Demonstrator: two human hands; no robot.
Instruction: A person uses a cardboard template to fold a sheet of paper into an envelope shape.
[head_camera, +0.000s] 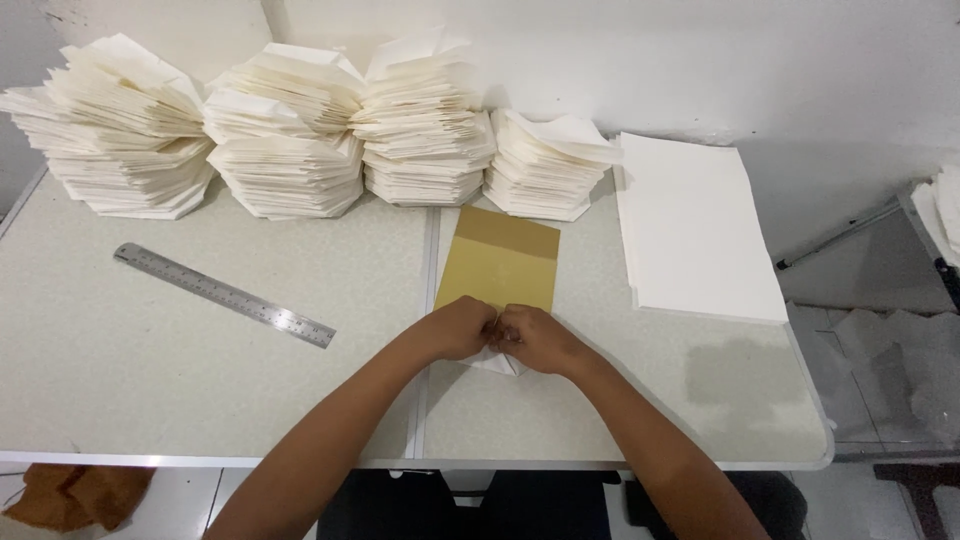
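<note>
**A:** Folded white paper piece (503, 362), where is it?

**B:** Under my hands, near the front middle of the table (120, 380), at the near edge of the tan card sheet (500, 262). Only its pointed lower corner shows below my knuckles.

**A:** Hand state?

**B:** Left hand (457, 328) curled, fingers pinched down on the paper. Right hand (540, 340) same, clenched on it. Knuckles of both touch in the middle.

**A:** What's around?

**B:** Four stacks of folded paper pieces (285, 135) in a row along the wall, far side of the table. Flat stack of white sheets (695, 230) on my right, just beside the card. Steel ruler (222, 294) lying diagonal on my left, well apart from my hands. Brown cloth (75, 495) on the floor, lower left.
</note>
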